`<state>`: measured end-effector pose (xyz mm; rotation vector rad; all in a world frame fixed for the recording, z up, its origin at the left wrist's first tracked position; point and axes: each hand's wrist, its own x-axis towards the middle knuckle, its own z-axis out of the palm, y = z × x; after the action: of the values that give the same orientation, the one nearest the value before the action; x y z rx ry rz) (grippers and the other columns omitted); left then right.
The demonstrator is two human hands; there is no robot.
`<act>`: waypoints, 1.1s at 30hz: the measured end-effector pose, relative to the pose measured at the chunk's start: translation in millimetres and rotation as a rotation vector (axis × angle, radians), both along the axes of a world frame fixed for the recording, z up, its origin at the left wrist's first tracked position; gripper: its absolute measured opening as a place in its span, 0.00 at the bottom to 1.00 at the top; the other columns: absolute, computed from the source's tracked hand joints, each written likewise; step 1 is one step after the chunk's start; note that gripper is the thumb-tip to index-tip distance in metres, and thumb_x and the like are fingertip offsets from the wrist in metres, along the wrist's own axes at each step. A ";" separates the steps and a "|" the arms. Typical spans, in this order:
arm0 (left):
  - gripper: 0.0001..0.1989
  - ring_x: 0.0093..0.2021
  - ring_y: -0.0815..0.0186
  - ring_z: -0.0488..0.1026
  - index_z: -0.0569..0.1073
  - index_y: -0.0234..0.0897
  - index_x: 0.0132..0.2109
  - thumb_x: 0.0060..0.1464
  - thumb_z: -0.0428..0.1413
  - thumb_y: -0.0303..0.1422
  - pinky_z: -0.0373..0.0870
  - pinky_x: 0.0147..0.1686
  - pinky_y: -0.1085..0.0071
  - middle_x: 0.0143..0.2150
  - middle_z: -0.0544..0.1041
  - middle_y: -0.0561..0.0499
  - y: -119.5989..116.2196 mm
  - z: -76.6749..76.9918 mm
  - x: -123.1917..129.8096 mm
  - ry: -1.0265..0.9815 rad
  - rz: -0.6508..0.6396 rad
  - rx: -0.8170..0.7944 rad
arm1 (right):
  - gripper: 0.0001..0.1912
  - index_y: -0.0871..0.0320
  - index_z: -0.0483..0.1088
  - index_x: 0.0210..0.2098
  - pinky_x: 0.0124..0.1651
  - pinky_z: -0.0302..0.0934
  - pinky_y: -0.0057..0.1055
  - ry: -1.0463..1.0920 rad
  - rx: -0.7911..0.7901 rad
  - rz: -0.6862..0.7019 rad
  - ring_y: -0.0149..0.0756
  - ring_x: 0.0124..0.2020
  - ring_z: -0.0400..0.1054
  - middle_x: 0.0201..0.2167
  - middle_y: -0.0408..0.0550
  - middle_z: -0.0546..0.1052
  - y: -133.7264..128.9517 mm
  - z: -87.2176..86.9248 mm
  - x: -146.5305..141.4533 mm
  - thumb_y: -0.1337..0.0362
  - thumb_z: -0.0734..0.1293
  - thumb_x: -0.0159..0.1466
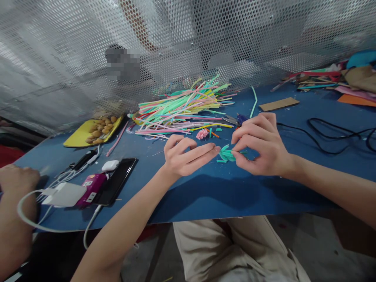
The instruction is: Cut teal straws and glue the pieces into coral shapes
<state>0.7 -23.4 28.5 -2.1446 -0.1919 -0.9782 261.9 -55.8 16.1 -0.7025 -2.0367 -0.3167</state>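
Observation:
A small leafy sprig of green pipe cleaner [225, 153] is held just above the blue table. My right hand [260, 147] pinches its right end between thumb and forefinger, the other fingers curled above. From the other side my left hand [189, 156] reaches in with fingers pressed together, their tips at the sprig's left edge; whether something tiny sits between them I cannot make out. Behind the hands lie a pink pipe-cleaner cluster [202, 134], short green cut pieces [219, 129] and scissors [229, 120], partly hidden by my right hand.
A heap of coloured pipe cleaners [182, 103] lies against the perforated metal screen [176, 35]. To the left are a yellow tray [76, 134] of brown lumps, a phone [119, 182], a purple power block [91, 190] and cables. Another person's arm [14, 203] rests at far left. A black cord [311, 147] runs right.

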 end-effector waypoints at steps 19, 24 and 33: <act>0.08 0.28 0.68 0.71 0.82 0.51 0.45 0.59 0.65 0.33 0.59 0.34 0.64 0.37 0.86 0.57 5.4 -14.4 1.6 -0.129 0.055 -0.240 | 0.08 0.54 0.68 0.35 0.47 0.59 0.48 0.171 -0.043 0.029 0.45 0.41 0.70 0.41 0.50 0.78 8.9 -3.4 5.8 0.57 0.68 0.64; 0.03 0.31 0.67 0.75 0.82 0.48 0.41 0.62 0.62 0.35 0.61 0.37 0.64 0.37 0.85 0.56 7.5 -21.8 5.2 -0.200 0.089 -0.423 | 0.05 0.53 0.72 0.36 0.47 0.61 0.47 0.156 -0.029 -0.030 0.44 0.41 0.72 0.40 0.48 0.78 18.8 -3.9 12.1 0.59 0.68 0.65; 0.06 0.30 0.68 0.75 0.83 0.47 0.39 0.63 0.60 0.36 0.60 0.37 0.64 0.36 0.85 0.55 10.2 -22.3 4.9 -0.148 0.121 -0.456 | 0.07 0.48 0.79 0.45 0.48 0.61 0.42 0.024 -0.016 0.006 0.39 0.40 0.72 0.39 0.44 0.82 22.4 -4.7 13.6 0.61 0.71 0.66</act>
<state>5.6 -13.1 6.2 -2.4291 -0.6643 -1.1017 275.5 -33.4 11.4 -0.7068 -2.0205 -0.2872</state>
